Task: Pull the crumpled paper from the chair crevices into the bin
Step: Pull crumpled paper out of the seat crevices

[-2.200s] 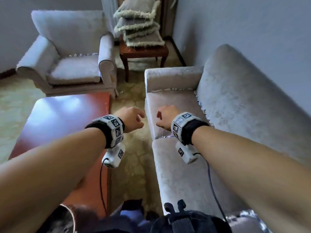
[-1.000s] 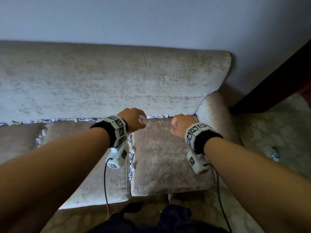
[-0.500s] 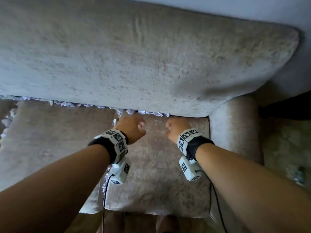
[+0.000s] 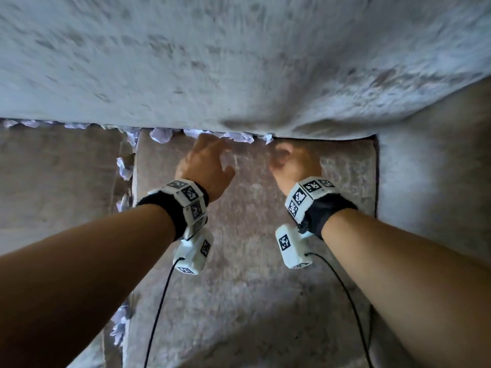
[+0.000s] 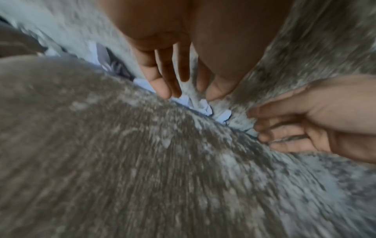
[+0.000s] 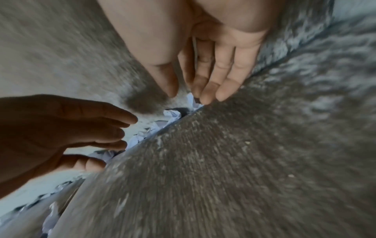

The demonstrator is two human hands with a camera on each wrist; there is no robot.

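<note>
White crumpled paper (image 4: pixel 160 135) is wedged along the crevice between the grey sofa backrest (image 4: pixel 239 62) and the seat cushion (image 4: pixel 252 274). My left hand (image 4: pixel 220 155) reaches into that crevice with straight, spread fingers. In the left wrist view its fingertips (image 5: pixel 164 94) touch the paper (image 5: pixel 205 107). My right hand (image 4: pixel 279 155) is at the right end of the paper row. In the right wrist view its thumb and straight fingers (image 6: pixel 205 98) stand on either side of a paper scrap (image 6: pixel 190 97) without closing on it. No bin shows in any view.
More paper (image 4: pixel 125 168) fills the gap between the two seat cushions on the left, running down towards the front edge. The sofa armrest (image 4: pixel 425 181) bounds the cushion on the right. The backrest overhangs the crevice.
The view has closed in on the sofa's right seat. Both hands have gone from loose fists above the cushion to straight fingers pushed forward against the paper in the back crevice.
</note>
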